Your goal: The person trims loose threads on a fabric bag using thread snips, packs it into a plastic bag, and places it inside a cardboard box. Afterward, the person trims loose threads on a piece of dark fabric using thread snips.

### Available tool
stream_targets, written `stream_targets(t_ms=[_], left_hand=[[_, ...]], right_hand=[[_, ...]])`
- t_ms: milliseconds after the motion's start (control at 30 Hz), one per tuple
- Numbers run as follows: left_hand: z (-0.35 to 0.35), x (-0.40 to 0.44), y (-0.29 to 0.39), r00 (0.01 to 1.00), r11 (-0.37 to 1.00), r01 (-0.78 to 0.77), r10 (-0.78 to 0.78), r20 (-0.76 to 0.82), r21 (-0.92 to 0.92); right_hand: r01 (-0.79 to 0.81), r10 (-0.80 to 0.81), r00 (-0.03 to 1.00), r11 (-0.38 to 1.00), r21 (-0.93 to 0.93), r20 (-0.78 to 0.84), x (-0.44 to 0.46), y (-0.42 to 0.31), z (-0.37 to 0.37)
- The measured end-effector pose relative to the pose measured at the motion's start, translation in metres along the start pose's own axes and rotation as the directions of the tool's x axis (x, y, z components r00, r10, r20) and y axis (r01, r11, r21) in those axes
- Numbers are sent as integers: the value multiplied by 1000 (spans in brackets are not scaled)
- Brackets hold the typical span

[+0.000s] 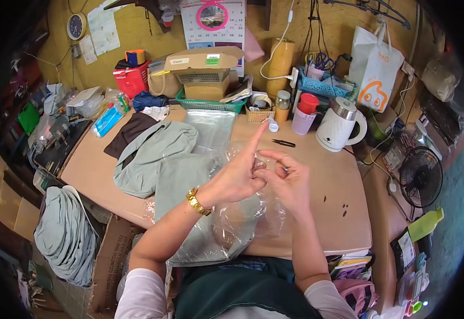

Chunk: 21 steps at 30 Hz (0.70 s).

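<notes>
My left hand (235,178), with a gold watch (198,202) on its wrist, is raised over the table with its index finger stretched up and its other fingers curled. My right hand (289,183) meets it, thumb and fingers pinched together. A crinkled clear plastic bag (242,220) hangs at and below both hands; its edge between the fingers is hard to make out. Beneath it lies a grey-green cloth piece (181,186). Farther left is another grey-green garment (155,154), partly over a dark brown cloth (128,137).
Small black thread snips (284,143) lie beyond my right hand, near a white electric kettle (338,125) and a lilac cup (302,122). Flat clear plastic bags (209,126) lie behind the cloth. Folded grey-green garments (67,236) are piled at lower left; a fan (420,176) stands right.
</notes>
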<state>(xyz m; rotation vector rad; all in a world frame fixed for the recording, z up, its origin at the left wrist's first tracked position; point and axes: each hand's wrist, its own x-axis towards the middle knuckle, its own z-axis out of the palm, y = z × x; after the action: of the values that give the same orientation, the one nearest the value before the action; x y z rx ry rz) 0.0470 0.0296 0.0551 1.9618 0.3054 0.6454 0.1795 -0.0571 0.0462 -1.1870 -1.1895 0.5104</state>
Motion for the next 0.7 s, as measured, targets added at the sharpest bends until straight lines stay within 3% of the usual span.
stream_targets(t_ms=[67,100,133,167,200,233,267,300,367,467,533,567,633,667,700], left_hand=[[6,3,-12,978,978,-171,183,-97,120],[8,2,-8,962,961,-222,244,-126,165],[8,-2,0,987,977,-108,127,-94,182],[8,-5,6,998,979,5,8,-65,205],[7,-9,5,998,978,5,8,-62,207],[5,-16,4,989,911,-74,118,-84,405],[3,-22,3,970,799,-140,230,-82,585],[0,-27,1,971,798,-143,229,-75,586],[-5,-36,-5,960,709,-274,244,139,650],[-3,-43,-8,961,681,-275,188,201,679],[3,-41,-8,976,683,-216,180,126,698],[7,-39,-8,984,683,-156,173,50,714],[15,-36,-6,968,674,-192,248,26,714],[18,-37,-4,947,662,-229,321,6,714],[18,-39,-1,948,664,-232,318,12,711]], right_hand=[[-22,22,999,1000,-1,38,0,7,10],[15,-14,1000,986,169,-8,2,19,16],[59,-41,997,941,334,-60,3,27,19],[60,-41,997,940,336,-63,5,29,17],[87,-55,988,971,224,-147,7,30,12],[103,-77,971,989,106,-228,9,33,6],[103,-77,970,989,106,-231,10,36,-3],[75,-44,975,987,141,-216,11,41,-12],[41,-5,979,984,174,-202,9,47,-16],[48,-37,983,997,57,-181,3,48,-12],[207,-344,889,890,-406,-301,-3,37,-3],[210,-346,889,890,-406,-300,-8,30,2],[452,-586,788,759,-469,-189,-19,21,10],[446,-582,790,762,-470,-193,-20,20,11],[384,-478,876,769,-511,-61,-17,19,11]])
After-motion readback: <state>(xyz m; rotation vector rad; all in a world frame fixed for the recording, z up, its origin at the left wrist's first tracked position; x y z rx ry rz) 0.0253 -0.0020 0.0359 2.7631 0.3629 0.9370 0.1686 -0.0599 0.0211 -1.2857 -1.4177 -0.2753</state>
